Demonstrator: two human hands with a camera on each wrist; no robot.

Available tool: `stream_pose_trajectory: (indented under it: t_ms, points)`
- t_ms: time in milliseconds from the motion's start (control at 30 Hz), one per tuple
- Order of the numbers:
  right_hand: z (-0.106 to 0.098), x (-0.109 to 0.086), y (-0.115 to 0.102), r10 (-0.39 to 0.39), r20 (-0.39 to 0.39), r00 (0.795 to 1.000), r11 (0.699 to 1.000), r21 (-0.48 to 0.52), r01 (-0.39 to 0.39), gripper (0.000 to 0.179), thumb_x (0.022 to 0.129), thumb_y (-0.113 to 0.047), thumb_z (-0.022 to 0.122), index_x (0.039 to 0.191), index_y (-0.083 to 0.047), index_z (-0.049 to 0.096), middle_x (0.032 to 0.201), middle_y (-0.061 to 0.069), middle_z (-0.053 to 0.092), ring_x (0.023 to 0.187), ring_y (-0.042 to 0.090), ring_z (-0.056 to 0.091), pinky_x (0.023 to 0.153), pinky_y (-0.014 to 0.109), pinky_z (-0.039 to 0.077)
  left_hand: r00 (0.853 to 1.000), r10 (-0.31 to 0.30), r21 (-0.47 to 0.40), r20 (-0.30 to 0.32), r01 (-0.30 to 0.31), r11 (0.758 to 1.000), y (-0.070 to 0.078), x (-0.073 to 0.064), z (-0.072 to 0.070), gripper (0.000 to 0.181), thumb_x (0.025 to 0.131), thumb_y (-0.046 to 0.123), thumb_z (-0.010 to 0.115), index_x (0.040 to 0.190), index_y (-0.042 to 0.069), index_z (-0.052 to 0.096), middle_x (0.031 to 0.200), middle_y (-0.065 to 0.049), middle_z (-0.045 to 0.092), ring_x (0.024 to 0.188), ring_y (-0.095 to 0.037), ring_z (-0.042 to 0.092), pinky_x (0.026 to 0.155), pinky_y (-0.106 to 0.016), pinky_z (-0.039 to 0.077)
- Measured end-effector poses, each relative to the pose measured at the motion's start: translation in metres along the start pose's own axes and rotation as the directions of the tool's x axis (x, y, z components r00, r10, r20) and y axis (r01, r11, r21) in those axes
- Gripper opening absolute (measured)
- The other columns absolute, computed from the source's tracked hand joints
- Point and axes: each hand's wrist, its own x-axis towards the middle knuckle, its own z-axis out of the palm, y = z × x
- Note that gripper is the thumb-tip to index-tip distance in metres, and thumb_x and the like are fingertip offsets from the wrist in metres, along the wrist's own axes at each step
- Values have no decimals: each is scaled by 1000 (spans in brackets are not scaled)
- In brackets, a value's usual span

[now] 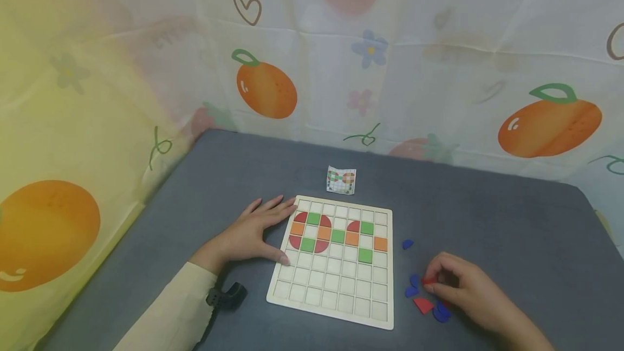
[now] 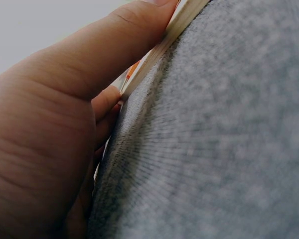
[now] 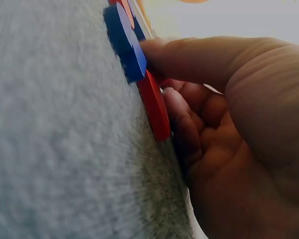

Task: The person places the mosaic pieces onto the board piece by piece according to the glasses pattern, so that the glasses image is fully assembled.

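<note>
A pale wooden grid board (image 1: 329,288) lies on the grey table, with red quarter-round pieces and green and orange squares in its upper rows. Spread fingers of my left hand (image 1: 244,238) rest on the board's left edge; the left wrist view shows the thumb (image 2: 114,40) against its rim. To the right of the board, my right hand (image 1: 460,286) pinches a red piece (image 1: 429,281) between thumb and fingertips. Around it lie blue pieces (image 1: 411,291) and a red quarter-round piece (image 1: 423,305). In the right wrist view, blue pieces (image 3: 123,42) sit near the thumb tip.
Behind the board a small pattern card (image 1: 341,180) lies on the table. One blue piece (image 1: 407,244) sits apart, right of the board. A fruit-printed cloth (image 1: 317,69) hangs along the table's back and left side. The left wrist wears a black band (image 1: 226,296).
</note>
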Motion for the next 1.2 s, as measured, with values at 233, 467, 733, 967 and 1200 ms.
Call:
stream_pose_trajectory:
  t_ms: [233,467,733,967,1200]
  points:
    - [4,2,-8,161,-106,981,987,-4,-162,13,99,-13,83,111,-17,79,94,-7,69,74,13,58,62,29,50,1000,2,1,-3,-2,1000,-1,-1,0,128,72,81,86,174,27,32,178,11,23,165,-21,11,128,-60,-2]
    - [4,7,-14,217,-189,958,974,109,-199,15,101,-10,81,116,-10,79,102,-3,76,86,12,73,74,27,59,1000,-5,11,0,5,1000,0,0,1,127,72,82,86,174,27,33,178,11,23,165,-21,11,128,-60,-2]
    - [6,22,-27,267,-253,930,963,30,-269,13,100,-26,84,107,-15,79,102,-6,78,90,12,70,78,25,54,1000,-10,8,0,10,1000,0,0,2,128,71,82,86,174,26,33,178,11,23,165,-21,11,128,-60,-3]
    - [13,46,-34,257,-277,926,955,220,-199,23,104,-15,79,122,-2,79,106,9,78,92,16,74,81,25,60,1000,-9,8,3,9,1000,0,0,1,128,71,81,86,174,26,33,178,11,23,165,-21,11,128,-59,-2]
    - [21,67,-42,266,-234,935,933,305,-189,22,105,-9,76,123,3,74,113,13,77,98,20,75,85,27,61,1000,-12,6,2,12,1000,1,0,1,127,72,80,87,173,26,33,178,12,23,165,-21,11,128,-59,-2]
